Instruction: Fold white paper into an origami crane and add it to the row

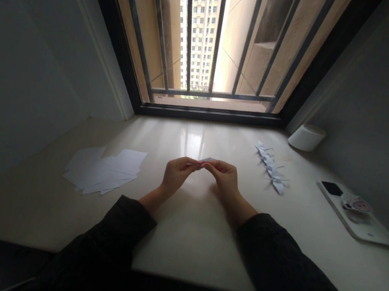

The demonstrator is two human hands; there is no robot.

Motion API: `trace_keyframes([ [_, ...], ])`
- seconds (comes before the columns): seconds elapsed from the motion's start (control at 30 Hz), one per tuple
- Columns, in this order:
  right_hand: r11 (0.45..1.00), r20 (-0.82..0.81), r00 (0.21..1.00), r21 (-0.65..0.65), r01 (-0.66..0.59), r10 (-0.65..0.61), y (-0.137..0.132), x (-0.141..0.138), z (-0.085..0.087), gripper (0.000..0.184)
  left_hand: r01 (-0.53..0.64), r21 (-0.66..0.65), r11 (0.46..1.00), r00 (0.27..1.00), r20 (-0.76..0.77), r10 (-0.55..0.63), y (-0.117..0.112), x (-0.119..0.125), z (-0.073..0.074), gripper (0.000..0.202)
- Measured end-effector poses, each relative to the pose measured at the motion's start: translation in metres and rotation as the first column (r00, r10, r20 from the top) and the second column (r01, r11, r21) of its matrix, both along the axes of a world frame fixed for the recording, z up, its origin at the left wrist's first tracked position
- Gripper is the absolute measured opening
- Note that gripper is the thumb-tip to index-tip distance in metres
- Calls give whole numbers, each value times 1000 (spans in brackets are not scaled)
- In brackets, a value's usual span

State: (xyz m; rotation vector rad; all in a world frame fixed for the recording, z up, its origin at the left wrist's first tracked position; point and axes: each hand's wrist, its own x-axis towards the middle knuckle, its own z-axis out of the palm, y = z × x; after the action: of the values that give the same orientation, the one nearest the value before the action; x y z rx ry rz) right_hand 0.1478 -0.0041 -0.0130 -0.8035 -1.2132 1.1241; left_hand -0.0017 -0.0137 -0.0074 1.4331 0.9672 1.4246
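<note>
Both my hands meet over the middle of a pale sill, pinching a small piece of folded paper [207, 159] between them. My left hand [178, 170] grips its left side with thumb and fingers pressed together. From the other side my right hand [226, 175] pinches it close to the left fingertips. Most of the paper is hidden behind the fingers, so its exact shape cannot be made out. To the right, a row of several folded paper cranes [269, 167] stands on the sill. Loose white paper sheets [103, 172] lie overlapping on the left.
A phone [351, 213] with a round grip on its back lies at the right. Behind it, a white rounded container [306, 137] stands by the wall. The barred window [207, 115] closes off the far side. The sill's front edge [193, 281] runs below my forearms.
</note>
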Motion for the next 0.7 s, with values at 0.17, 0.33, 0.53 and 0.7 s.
trace_keyframes([
  [0.17, 999, -6, 999, -14, 38, -38, 1, -3, -3, 12, -30, -48, 998, 999, 16, 30, 1, 1, -2, 22],
  [0.33, 994, -13, 994, -19, 108, -109, 6, 1, -6, 12, -78, -105, 991, 995, 48, 84, 4, -3, -2, 24],
  [0.53, 991, 35, 990, -2, 137, -137, 9, 6, -6, 17, -81, -126, 989, 996, 35, 86, 8, -8, -2, 23],
  [0.7, 987, 95, 983, 41, 156, -159, 7, 7, -3, 17, -91, -94, 991, 996, 10, 92, 7, -7, 0, 24],
])
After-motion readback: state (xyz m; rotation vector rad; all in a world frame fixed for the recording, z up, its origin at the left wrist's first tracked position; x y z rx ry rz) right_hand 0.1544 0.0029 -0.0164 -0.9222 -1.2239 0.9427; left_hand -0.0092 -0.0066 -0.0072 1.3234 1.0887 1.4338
